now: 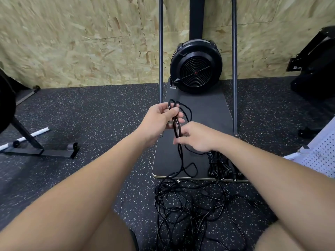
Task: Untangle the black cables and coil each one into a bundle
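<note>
Looping cable (175, 122) seemingly between fingers (176, 113)

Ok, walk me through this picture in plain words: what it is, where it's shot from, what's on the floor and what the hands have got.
This is a single picture from a camera worn on a person's head, looking forward and down, so the two bare arms reaching in belong to the wearer. There is no robot. The left hand grips a few loops of black cable, and the right hand pinches the same cable just below. The cable trails down to a loose tangle of cables on the speckled floor between the knees. Finished coiled bundles lie on a dark board under the right forearm. At the far end of the board, against the chipboard wall, stands a round black fan housing.
</note>
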`<control>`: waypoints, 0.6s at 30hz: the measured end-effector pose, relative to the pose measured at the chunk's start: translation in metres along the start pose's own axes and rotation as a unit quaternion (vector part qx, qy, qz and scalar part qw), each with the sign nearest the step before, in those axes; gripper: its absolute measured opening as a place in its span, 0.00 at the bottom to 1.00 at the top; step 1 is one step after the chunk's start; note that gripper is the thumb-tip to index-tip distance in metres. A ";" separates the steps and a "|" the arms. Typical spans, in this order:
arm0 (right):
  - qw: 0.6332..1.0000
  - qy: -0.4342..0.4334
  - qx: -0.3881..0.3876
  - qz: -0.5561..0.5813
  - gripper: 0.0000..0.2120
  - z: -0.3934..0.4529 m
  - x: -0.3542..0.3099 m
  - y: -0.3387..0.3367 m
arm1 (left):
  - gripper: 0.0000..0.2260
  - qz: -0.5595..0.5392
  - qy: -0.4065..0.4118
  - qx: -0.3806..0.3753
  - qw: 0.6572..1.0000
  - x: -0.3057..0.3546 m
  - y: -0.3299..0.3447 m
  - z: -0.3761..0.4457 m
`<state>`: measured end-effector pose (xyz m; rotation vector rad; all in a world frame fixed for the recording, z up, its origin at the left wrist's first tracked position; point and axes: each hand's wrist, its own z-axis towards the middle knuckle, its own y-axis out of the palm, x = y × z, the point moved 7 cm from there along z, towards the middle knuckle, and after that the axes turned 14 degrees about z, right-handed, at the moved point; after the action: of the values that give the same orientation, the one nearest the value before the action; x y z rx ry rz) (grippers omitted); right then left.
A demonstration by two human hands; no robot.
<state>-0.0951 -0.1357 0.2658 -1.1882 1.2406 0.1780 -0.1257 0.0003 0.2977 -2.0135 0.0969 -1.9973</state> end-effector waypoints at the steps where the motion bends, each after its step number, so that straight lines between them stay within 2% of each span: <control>1: 1.000 -0.004 0.005 -0.008 0.07 -0.002 -0.003 -0.003 | 0.13 -0.014 -0.002 -0.008 1.000 -0.001 -0.001 0.000; 3: 0.999 -0.014 0.037 -0.025 0.08 -0.004 -0.006 -0.013 | 0.15 -0.045 0.003 -0.048 0.998 -0.002 0.001 0.001; 6: 0.983 -0.029 0.175 -0.038 0.12 -0.009 -0.018 -0.045 | 0.26 -0.061 -0.014 -0.123 0.990 -0.016 -0.003 0.002; 8: 0.972 -0.035 0.231 0.017 0.13 -0.012 -0.023 -0.064 | 0.34 -0.003 -0.035 -0.179 0.983 -0.029 -0.003 -0.001; 11: 0.965 -0.043 0.243 0.089 0.13 -0.015 -0.024 -0.072 | 0.33 0.161 -0.027 -0.256 0.953 -0.036 0.013 -0.020; 13: 0.962 -0.049 0.253 0.094 0.13 -0.017 -0.027 -0.073 | 0.31 0.199 -0.021 -0.242 0.949 -0.037 0.025 -0.026; 16: 0.950 -0.060 0.274 0.134 0.12 -0.021 -0.032 -0.075 | 0.33 0.252 -0.008 -0.202 0.946 -0.047 0.034 -0.023; 18: 0.946 -0.067 0.276 0.154 0.11 -0.023 -0.035 -0.076 | 0.26 0.263 -0.007 -0.201 0.944 -0.054 0.037 -0.021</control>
<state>-0.0723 -0.1699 0.3419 -0.4884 1.2425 0.1274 -0.1420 -0.0247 0.2354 -1.9401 1.0013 -1.7042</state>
